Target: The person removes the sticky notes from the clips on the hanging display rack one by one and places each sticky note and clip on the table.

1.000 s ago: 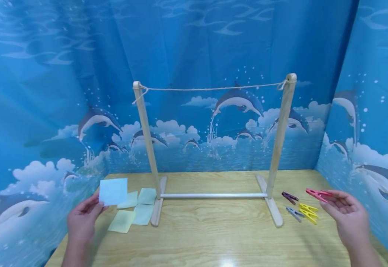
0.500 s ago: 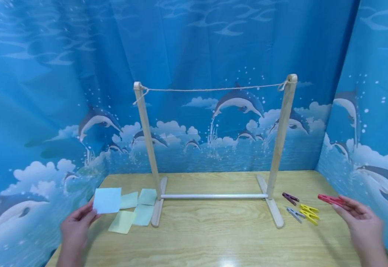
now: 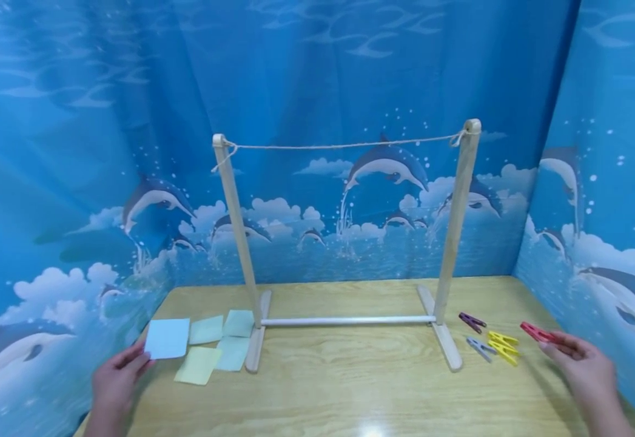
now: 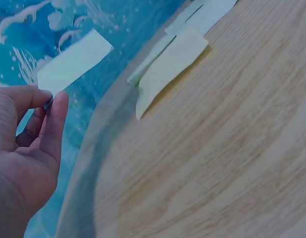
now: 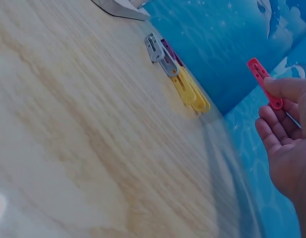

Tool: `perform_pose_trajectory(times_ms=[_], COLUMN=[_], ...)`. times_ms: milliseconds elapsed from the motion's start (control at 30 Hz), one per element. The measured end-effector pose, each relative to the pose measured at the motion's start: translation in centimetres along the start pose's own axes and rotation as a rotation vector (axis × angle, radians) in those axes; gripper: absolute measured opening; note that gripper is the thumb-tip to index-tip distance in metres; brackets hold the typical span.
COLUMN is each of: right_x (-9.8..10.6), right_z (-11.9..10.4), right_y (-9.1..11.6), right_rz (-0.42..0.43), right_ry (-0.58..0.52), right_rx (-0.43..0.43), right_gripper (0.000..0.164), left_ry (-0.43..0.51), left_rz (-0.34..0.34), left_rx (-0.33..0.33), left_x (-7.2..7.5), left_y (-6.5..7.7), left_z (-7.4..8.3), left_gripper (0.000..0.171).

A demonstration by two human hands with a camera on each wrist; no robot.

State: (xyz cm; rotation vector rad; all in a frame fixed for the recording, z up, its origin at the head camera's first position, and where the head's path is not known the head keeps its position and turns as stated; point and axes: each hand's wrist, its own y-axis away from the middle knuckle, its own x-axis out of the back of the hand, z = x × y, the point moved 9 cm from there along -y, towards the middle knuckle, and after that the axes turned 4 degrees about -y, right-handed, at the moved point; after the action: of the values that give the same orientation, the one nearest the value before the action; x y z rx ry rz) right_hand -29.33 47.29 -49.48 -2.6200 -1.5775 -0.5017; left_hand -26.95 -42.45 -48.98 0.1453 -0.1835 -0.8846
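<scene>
My left hand [image 3: 117,375] pinches a pale blue square paper note [image 3: 167,338] by its lower left corner, at the table's left side. The left wrist view shows thumb and fingertip meeting on the note [image 4: 76,62], which is held above the tabletop. On the far right, my right hand [image 3: 584,367] holds a red clothespin [image 3: 537,332] between thumb and fingers. In the right wrist view the red clothespin [image 5: 264,83] points away from the hand. Close by on the table lie a dark purple clothespin [image 3: 472,321], a grey one and yellow ones.
Several pale green notes [image 3: 206,329] and a yellow note [image 3: 198,365] lie beside the left hand. A wooden frame [image 3: 455,243] with a string [image 3: 344,146] tied across its top stands mid-table. Blue dolphin-print curtains [image 3: 317,73] surround the table [image 3: 344,388] at the back and sides.
My left hand has lowered with the blue note and moved left, away from the frame. My right hand has shifted right and slightly down with the red clothespin.
</scene>
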Motion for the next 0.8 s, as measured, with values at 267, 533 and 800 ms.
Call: perform_pose_trajectory(times_ms=[267,533,800], right_x=[0.2,-0.6,-0.7], right_z=[1.8,2.6,2.7], right_y=[-1.1,-1.5,-2.2], right_rz=[-0.004,-0.052,-0.018], right_ry=[0.048,0.247,0.289], right_rx=[-0.020,0.015,0.043], right_gripper=[0.056,0.071,0.065], left_ry=[-0.081,-0.134,-0.237], left_rz=[0.028,0.041,0.064], left_rx=[0.050,0.018,-0.038], left_x=[0.6,0.1,-0.1], left_y=[-1.4,-1.7,-1.9], left_z=[-1.8,-3.2,-3.1], left_gripper=[0.046,0.050,0.047])
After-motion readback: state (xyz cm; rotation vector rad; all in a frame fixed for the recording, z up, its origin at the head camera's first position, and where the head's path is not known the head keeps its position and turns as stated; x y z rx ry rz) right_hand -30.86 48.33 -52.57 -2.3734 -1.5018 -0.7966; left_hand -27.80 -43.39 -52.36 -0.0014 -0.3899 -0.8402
